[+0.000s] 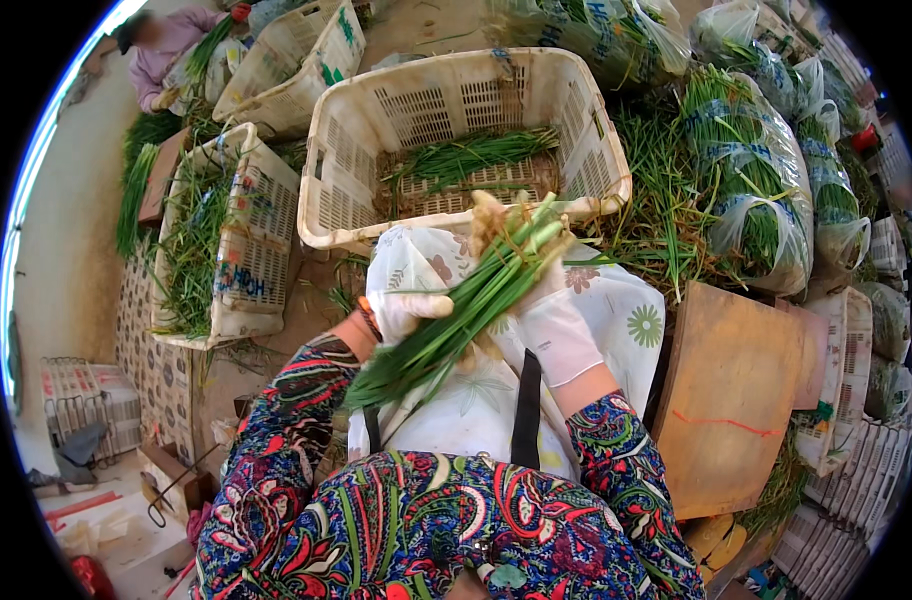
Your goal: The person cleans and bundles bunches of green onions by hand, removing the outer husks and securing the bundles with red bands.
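Observation:
A bunch of green leafy stalks, likely chives or scallions, lies slantwise across my lap, pale root ends up and to the right. My right hand, in a white glove with soiled fingertips, grips it near the root ends. Lower down, my left hand, gloved too, has its thumb over the leafy part; its other fingers are hidden beneath the leaves. Under both hands spreads a white flower-printed apron. Just beyond my knees stands a dirty white plastic crate, with more green stalks on its floor.
A second crate at left holds loose greens. Right of the big crate lie heaped stalks and plastic-bagged bundles. A wooden board stands by my right side. Another person handles greens at the far left.

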The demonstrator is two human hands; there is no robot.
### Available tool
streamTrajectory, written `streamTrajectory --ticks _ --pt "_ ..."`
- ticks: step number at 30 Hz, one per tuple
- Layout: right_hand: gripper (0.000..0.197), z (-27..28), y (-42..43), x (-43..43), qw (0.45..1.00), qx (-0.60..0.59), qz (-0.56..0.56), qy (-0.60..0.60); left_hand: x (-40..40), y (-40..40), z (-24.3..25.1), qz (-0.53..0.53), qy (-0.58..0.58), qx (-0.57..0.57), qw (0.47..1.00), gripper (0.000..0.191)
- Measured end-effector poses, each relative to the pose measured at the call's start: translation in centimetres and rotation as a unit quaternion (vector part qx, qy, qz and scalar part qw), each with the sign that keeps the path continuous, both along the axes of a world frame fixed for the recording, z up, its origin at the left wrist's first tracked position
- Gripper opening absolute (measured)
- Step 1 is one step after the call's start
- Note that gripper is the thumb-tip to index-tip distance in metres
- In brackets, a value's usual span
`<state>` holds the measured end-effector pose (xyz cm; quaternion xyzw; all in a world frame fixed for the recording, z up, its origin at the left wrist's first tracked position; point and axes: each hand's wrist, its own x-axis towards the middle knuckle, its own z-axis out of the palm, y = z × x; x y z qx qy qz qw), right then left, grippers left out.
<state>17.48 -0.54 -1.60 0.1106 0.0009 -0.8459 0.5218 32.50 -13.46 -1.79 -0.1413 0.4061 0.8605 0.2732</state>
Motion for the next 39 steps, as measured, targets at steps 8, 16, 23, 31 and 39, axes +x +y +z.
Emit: streamTrajectory --ticks 8,16,23,31,39 --pt "0.046 -1.2 9.9 -3.7 0.917 0.336 -0.124 0.178 2.4 3.5 5.6 0.15 -0.016 -0.008 0.988 0.046" --pt "0.042 2.5 5.2 1.6 0.768 0.419 0.047 0.482 2.7 3.3 6.0 0.18 -0.017 -0.013 0.984 0.043" --pt "0.017 3.2 3.8 1.5 0.736 0.353 0.28 0.506 3.0 3.1 5.5 0.253 -0.043 -0.03 0.966 0.05" --pt "0.012 2.0 4.8 0.6 0.758 0.37 0.251 0.475 3.2 2.5 5.2 0.248 -0.057 -0.104 0.962 0.045" --pt "0.035 0.3 8.4 -8.5 0.888 0.289 -0.076 0.35 3.3 1.9 5.9 0.228 -0.003 -0.125 0.966 0.044"
